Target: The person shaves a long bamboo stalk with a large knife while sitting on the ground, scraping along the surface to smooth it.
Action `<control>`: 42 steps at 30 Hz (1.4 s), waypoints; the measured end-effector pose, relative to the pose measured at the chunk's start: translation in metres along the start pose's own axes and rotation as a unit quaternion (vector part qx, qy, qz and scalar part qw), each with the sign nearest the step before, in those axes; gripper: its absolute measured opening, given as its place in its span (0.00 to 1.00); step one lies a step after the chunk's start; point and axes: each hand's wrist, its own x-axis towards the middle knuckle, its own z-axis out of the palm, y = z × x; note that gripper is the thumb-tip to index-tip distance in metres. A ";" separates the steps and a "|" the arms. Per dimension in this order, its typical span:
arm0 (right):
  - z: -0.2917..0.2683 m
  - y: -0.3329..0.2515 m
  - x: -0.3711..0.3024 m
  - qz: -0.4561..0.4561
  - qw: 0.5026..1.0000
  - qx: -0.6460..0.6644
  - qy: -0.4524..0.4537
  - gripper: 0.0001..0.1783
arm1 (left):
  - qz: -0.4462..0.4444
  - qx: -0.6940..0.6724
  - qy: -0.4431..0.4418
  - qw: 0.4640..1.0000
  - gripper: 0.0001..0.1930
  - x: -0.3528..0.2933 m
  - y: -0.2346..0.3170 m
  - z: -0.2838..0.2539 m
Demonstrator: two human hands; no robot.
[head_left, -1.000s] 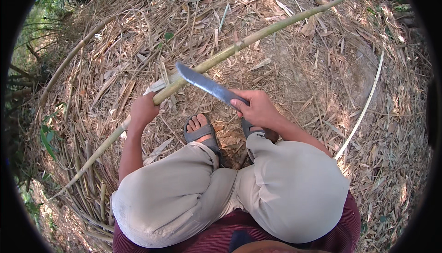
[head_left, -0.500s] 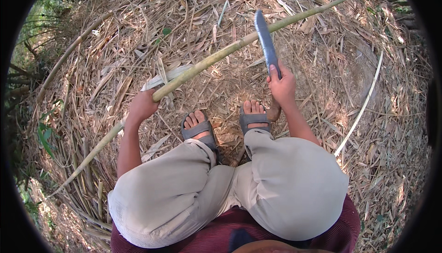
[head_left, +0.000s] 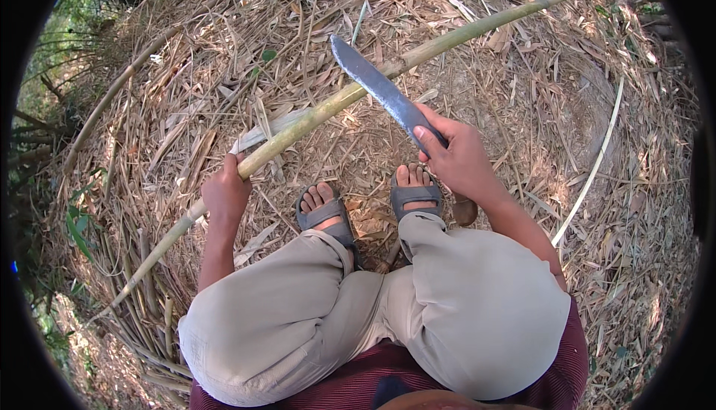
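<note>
A long greenish-yellow bamboo pole [head_left: 322, 114] slants from the lower left up to the far right. My left hand [head_left: 226, 190] is wrapped round it, left of my feet. In my right hand [head_left: 456, 150] is a machete [head_left: 378, 86] with a broad dark blade, its fingers closed on the handle. The blade crosses over the pole, its tip pointing to the far left; whether it touches the pole I cannot tell. A pale strip [head_left: 270, 130] lies on the ground beside the pole, near my left hand.
Dry leaves and bamboo litter [head_left: 522, 112] cover the ground. A curved stem [head_left: 112, 101] lies at the left, and several cut stalks [head_left: 153, 291] stand near my left knee. On the right lies a thin pale strip [head_left: 597, 164]. My sandalled feet [head_left: 414, 192] are just below the pole.
The machete has swung left and nearer to me, from almost upright to slanting across the pole. The pole has shifted slightly, with its far end reaching further right.
</note>
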 end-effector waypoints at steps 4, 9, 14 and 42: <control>-0.014 0.004 0.014 0.019 0.976 0.031 0.216 0.26 | 0.012 0.011 0.059 0.998 0.10 -0.002 0.007 0.001; -0.013 -0.002 0.000 -0.063 0.991 -0.071 0.098 0.27 | 0.039 0.051 0.130 0.989 0.12 -0.005 0.003 0.002; -0.019 -0.006 0.003 0.006 0.991 0.022 0.130 0.27 | 0.023 0.053 0.137 0.989 0.14 -0.002 0.009 -0.007; 0.015 0.131 0.022 0.083 0.981 0.021 0.174 0.20 | -0.025 -0.239 -0.389 0.889 0.16 0.039 -0.006 0.054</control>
